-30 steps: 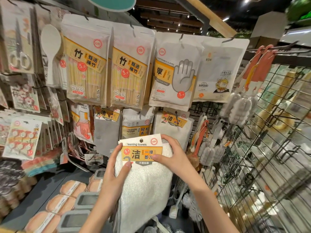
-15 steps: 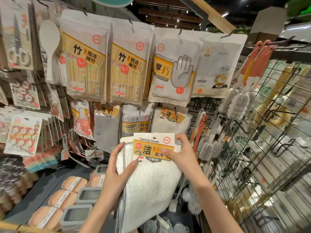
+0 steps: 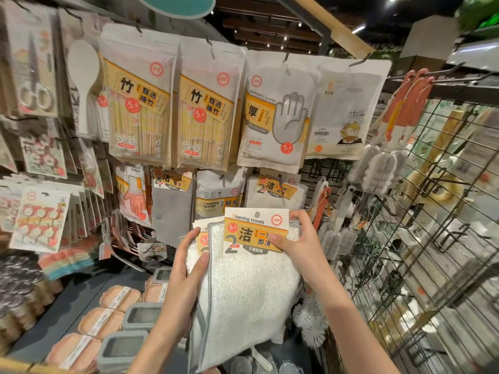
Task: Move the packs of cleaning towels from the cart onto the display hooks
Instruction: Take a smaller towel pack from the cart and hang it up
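Note:
I hold white cleaning towel packs in front of the display. The front pack (image 3: 248, 287) has an orange and white header card with a hang hole; a second pack (image 3: 201, 238) peeks out behind it on the left. My left hand (image 3: 186, 276) grips the stack's left edge, thumb on the front. My right hand (image 3: 299, 241) pinches the front pack's header card at its right side. Just above, a matching towel pack (image 3: 275, 190) hangs on a display hook (image 3: 279, 176).
Bags of bamboo sticks (image 3: 140, 109), disposable gloves (image 3: 275, 114) and a cleaning sponge pack (image 3: 218, 195) hang around the hook. A black wire grid rack (image 3: 421, 238) with brushes stands at right. Sponges and grey boxes (image 3: 135, 317) lie on the low shelf at left.
The front towel pack has slid to the right and up off the stack, uncovering the second pack's card behind it. Both hands have risen a little toward the hook.

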A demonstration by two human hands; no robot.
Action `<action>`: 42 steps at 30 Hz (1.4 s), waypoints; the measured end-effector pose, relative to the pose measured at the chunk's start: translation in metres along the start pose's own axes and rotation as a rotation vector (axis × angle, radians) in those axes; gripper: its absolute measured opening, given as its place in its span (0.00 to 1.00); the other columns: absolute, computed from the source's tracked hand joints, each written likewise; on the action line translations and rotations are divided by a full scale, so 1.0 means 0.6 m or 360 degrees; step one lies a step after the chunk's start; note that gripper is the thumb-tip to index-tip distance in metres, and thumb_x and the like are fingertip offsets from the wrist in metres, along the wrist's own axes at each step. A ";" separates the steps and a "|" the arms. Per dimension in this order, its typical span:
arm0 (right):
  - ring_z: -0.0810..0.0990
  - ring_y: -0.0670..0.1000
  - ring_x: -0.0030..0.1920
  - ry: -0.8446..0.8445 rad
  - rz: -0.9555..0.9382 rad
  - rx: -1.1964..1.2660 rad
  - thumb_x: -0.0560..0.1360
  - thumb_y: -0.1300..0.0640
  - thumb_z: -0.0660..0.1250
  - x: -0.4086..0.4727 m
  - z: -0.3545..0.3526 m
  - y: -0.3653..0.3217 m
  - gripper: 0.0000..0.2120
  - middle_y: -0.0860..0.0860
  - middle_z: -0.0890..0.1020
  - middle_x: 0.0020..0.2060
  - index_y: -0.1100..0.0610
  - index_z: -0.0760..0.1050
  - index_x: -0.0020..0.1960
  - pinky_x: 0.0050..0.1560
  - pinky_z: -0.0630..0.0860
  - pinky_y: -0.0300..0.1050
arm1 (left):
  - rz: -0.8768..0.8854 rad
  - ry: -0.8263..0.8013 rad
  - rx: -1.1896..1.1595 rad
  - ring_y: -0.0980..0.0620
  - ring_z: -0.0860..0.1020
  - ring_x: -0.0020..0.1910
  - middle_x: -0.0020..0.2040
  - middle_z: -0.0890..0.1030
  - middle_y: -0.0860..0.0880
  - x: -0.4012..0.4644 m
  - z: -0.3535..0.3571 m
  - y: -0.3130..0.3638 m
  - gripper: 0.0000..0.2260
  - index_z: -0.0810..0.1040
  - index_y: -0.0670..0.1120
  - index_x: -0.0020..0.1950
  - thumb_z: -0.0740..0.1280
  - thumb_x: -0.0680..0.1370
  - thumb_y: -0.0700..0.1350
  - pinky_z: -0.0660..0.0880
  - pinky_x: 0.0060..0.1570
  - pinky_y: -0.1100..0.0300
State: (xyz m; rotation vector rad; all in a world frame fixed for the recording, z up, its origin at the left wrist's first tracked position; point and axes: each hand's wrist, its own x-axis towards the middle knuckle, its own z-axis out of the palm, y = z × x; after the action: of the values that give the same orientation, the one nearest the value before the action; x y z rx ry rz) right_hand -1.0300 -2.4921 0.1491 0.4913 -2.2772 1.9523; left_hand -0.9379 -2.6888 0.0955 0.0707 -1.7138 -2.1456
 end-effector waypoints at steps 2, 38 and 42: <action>0.82 0.41 0.45 0.0040 -0.0014 0.0000 0.69 0.65 0.74 0.005 0.003 0.000 0.18 0.39 0.82 0.43 0.51 0.69 0.50 0.40 0.78 0.34 | 0.0026 0.0011 0.0038 0.50 0.72 0.67 0.69 0.72 0.55 0.005 -0.001 0.000 0.19 0.72 0.66 0.63 0.66 0.73 0.51 0.68 0.67 0.42; 0.76 0.40 0.49 0.0492 -0.0067 -0.0176 0.72 0.69 0.68 0.177 -0.040 0.078 0.14 0.38 0.76 0.49 0.52 0.73 0.49 0.41 0.73 0.29 | 0.0052 0.0140 0.0200 0.68 0.73 0.59 0.55 0.77 0.72 0.099 -0.013 -0.018 0.18 0.69 0.70 0.62 0.64 0.78 0.48 0.68 0.54 0.64; 0.77 0.45 0.53 0.0460 -0.0043 -0.0158 0.72 0.69 0.68 0.191 -0.037 0.085 0.15 0.37 0.76 0.50 0.51 0.73 0.48 0.47 0.77 0.38 | 0.0053 0.0168 0.0224 0.68 0.72 0.59 0.54 0.76 0.74 0.098 -0.015 -0.018 0.18 0.69 0.71 0.62 0.64 0.76 0.52 0.69 0.54 0.62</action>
State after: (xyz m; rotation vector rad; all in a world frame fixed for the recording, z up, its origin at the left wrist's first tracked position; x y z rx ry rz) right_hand -1.1568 -2.4843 0.1371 0.2118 -2.1583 1.7552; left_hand -0.9922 -2.7150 0.0949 0.1893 -1.7894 -1.9596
